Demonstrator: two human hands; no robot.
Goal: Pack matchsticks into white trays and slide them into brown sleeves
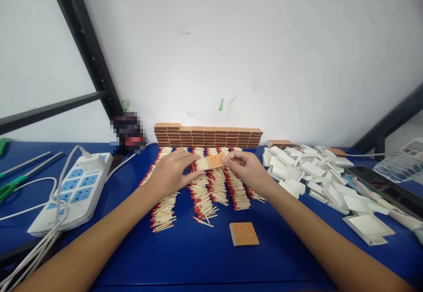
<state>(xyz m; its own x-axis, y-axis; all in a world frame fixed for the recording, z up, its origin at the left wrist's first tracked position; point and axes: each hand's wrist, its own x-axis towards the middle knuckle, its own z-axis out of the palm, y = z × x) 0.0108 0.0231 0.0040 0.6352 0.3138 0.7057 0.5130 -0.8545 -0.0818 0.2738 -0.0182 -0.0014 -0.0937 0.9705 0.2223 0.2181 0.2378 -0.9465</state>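
Observation:
Between my hands is a half-open matchbox (216, 160), its tan sleeve on the right and red-tipped matches showing in the tray on the left. My left hand (173, 170) has thumb and fingers on either side of the tray end. With a pinch, my right hand (246, 168) holds the sleeve's right end. Several rows of loose matches (201, 199) lie on the blue table (198, 261) below and around the hands. Closer to me rests another matchbox (243, 233), lying flat, its orange-printed label up.
Stacked matchboxes (208, 137) form a low wall at the back. White empty trays (307, 168) are heaped on the right, beside a dark phone-like object (380, 190). On the left lie a power strip (76, 186) with cables and green-handled tools (13, 188).

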